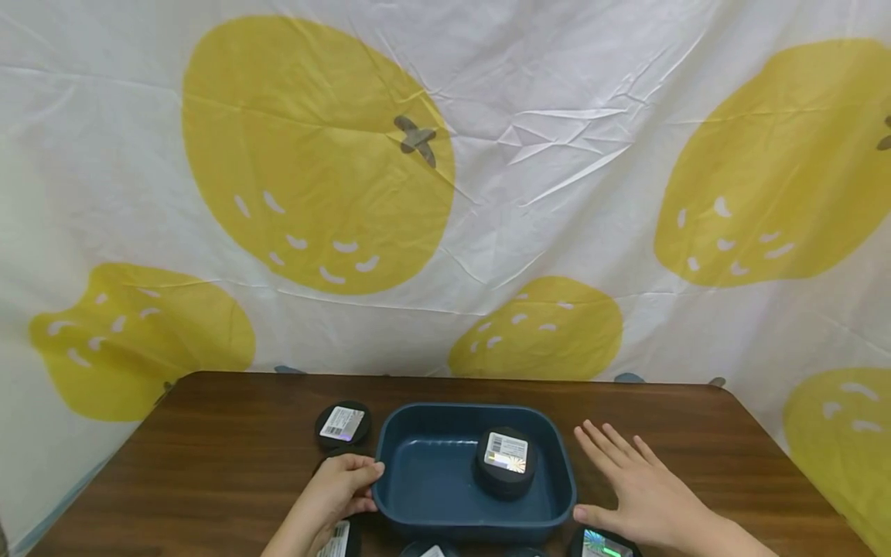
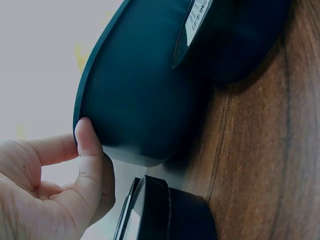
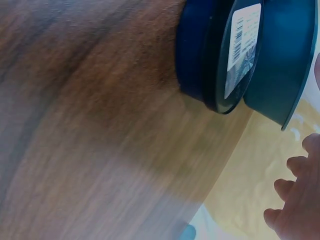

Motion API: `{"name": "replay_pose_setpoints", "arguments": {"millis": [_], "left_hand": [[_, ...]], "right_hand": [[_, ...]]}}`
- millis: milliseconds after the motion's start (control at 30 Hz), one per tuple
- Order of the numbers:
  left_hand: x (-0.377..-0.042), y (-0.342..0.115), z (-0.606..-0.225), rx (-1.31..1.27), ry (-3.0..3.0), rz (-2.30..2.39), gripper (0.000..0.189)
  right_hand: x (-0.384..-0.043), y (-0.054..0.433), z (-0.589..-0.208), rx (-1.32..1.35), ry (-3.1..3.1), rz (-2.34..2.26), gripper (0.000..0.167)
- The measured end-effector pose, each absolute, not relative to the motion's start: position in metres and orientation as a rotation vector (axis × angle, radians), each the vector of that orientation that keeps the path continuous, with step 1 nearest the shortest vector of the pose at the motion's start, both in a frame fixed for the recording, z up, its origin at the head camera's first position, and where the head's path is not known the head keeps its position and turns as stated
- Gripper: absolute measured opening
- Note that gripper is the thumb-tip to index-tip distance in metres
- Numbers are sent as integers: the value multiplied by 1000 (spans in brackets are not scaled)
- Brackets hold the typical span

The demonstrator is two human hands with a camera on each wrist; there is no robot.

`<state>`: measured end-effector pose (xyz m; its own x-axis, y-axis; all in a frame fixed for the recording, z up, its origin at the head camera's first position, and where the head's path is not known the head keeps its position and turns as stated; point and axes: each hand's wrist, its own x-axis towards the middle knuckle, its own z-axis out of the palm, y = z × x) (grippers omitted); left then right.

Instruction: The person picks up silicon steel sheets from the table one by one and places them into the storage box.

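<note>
A dark blue rectangular tub [image 1: 431, 483] with rounded corners sits on the table in the head view. Inside it, toward the right, stands a round black container [image 1: 506, 463] with a white barcode label on its lid. My left hand [image 1: 337, 491] pinches the tub's left rim between thumb and fingers; the left wrist view shows this grip on the tub wall [image 2: 135, 80]. To the right of the tub, my right hand [image 1: 643, 491] is spread, its fingers straight, holding nothing. Just below that hand lies another labelled black container [image 1: 604, 544], also seen upright in the right wrist view.
Behind the left hand stands a labelled black round container [image 1: 343, 424]. More such containers, such as one [image 1: 339, 540] at the lower left, line the tub's near side, partly cut off. A white cloth with yellow fruit prints [image 1: 536, 333] hangs behind the brown wooden table [image 1: 230, 441].
</note>
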<state>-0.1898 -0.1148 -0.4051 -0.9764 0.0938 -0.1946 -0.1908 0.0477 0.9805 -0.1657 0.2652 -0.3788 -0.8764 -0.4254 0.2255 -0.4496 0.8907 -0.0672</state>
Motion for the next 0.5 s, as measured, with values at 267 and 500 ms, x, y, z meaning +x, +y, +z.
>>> {"name": "replay_pose_setpoints", "arguments": {"millis": [267, 500], "left_hand": [[-189, -115, -404, -93, 2113, 2027, 27], [-189, -115, -404, -88, 2115, 2027, 25]], "right_hand": [[-158, 275, -383, 641, -2859, 236, 86], [-153, 281, -390, 642, -2830, 182, 88]]}}
